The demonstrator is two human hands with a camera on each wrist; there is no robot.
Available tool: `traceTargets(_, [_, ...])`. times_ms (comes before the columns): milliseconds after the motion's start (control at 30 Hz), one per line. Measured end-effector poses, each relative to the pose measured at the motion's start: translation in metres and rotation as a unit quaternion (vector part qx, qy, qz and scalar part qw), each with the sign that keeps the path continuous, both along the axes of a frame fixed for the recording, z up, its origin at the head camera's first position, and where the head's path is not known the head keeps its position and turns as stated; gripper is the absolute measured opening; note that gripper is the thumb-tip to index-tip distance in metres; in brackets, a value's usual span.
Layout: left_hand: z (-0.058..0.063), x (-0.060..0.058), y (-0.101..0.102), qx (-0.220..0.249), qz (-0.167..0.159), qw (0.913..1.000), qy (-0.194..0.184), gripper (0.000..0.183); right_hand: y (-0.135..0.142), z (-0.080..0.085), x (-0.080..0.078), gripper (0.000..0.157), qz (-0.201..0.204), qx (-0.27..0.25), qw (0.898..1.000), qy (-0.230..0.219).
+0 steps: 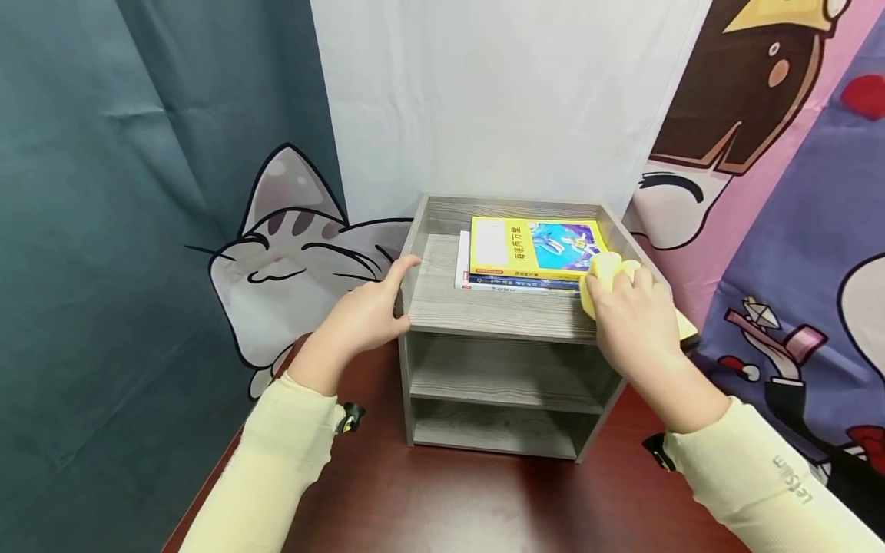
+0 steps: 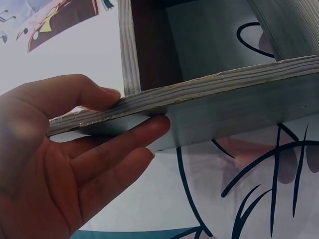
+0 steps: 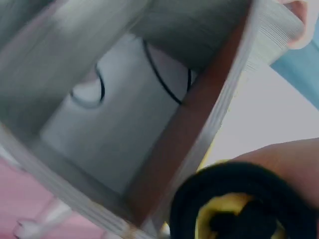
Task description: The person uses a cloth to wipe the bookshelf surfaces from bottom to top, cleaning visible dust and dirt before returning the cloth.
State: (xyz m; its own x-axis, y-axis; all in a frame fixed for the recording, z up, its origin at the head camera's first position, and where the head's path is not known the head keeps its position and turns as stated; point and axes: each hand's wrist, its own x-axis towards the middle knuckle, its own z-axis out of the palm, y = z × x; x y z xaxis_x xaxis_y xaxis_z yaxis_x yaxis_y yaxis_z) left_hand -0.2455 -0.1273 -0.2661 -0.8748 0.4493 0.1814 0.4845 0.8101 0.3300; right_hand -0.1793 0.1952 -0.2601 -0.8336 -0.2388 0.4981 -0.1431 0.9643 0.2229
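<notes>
A small grey wood-grain shelf unit (image 1: 432, 303) stands on the table, with a raised rim round its top. My left hand (image 1: 369, 311) grips its left side panel; the left wrist view shows the thumb on one side of the panel edge (image 2: 209, 82) and fingers on the other. At the top's right side, my right hand (image 1: 636, 319) holds a bunched yellow cloth (image 1: 603, 269), close to a stack of books. The uppermost is a yellow book (image 1: 512, 250) with a blue picture. A blue and a white one lie beneath. In the right wrist view the fingertips are hidden.
Two lower shelves (image 1: 508, 369) open toward me. The dark red table (image 1: 477, 499) extends in front. Printed curtains hang behind and at both sides. A pale yellow piece with a dark end (image 1: 687, 329) shows beside my right hand; its kind is unclear.
</notes>
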Motion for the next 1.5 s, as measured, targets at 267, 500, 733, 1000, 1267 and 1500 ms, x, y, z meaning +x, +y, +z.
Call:
traceTargets(267, [-0.003,-0.001,0.005,-0.007,0.010,0.9998,0.015,0.079,-0.002,-0.007,-0.002,0.016,-0.018,0.070,0.997,-0.003])
traceTargets(500, [-0.003,-0.002,0.002,-0.019,0.004,0.9991,0.037,0.079,0.002,0.001,-0.005,0.048,-0.011,-0.036,0.989,-0.145])
traceTargets(733, [0.000,-0.001,0.000,-0.019,0.003,0.9995,0.026,0.087,-0.021,0.005,-0.012,0.062,0.009,-0.061,0.979,-0.194])
traceTargets(1000, [-0.005,-0.002,0.000,-0.017,0.007,0.9991,0.039,0.105,-0.073,0.000,-0.027,0.054,0.014,-0.055,0.978,-0.203])
traceTargets(1267, [-0.013,-0.007,-0.008,0.011,0.014,0.9992,0.036,0.111,-0.117,-0.002,-0.038,0.066,0.021,-0.043,0.976,-0.212])
traceTargets(1500, [-0.012,-0.011,-0.012,-0.023,0.006,0.9988,0.042,0.120,-0.142,-0.001,-0.043,0.083,0.020,-0.048,0.972,-0.228])
